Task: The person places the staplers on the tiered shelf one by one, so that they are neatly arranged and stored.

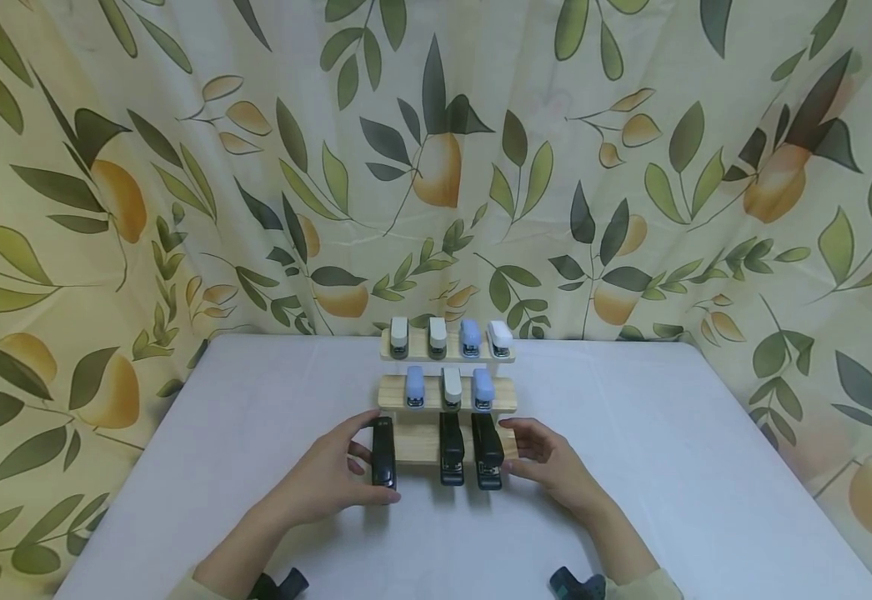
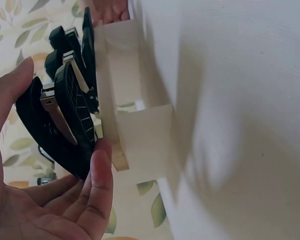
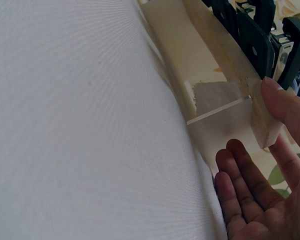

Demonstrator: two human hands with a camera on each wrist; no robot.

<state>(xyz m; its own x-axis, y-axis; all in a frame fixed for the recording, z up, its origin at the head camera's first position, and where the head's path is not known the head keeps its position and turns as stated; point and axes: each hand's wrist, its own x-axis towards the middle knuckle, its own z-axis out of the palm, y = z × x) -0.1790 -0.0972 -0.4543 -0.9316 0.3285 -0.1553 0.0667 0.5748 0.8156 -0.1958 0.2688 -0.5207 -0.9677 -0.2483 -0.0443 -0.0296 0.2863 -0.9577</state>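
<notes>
In the left wrist view my left hand (image 2: pixel 55 200) holds a black stapler (image 2: pixel 45 125) between thumb and fingers. From the head view, this hand (image 1: pixel 331 475) is at the left end of the lowest wooden shelf (image 1: pixel 417 442), with the stapler (image 1: pixel 383 454) lengthwise front to back. At the shelf's right end my right hand (image 1: pixel 552 467) grips the board's end, thumb at the front and forefinger at the back. The right wrist view shows this hand's (image 3: pixel 260 200) other fingers loosely bent below the board (image 3: pixel 267 130). Two more black staplers (image 1: pixel 451 450) (image 1: pixel 488 454) stand on this shelf.
Behind, the middle shelf (image 1: pixel 391 393) bears blue staplers (image 1: pixel 415 387) and a white one (image 1: pixel 452 387). The back shelf (image 1: pixel 413 353) carries several small white and blue staplers. Clear supports (image 2: pixel 145 140) hold the lowest board above the white table (image 1: pixel 271 392). A patterned curtain (image 1: pixel 436 275) hangs behind.
</notes>
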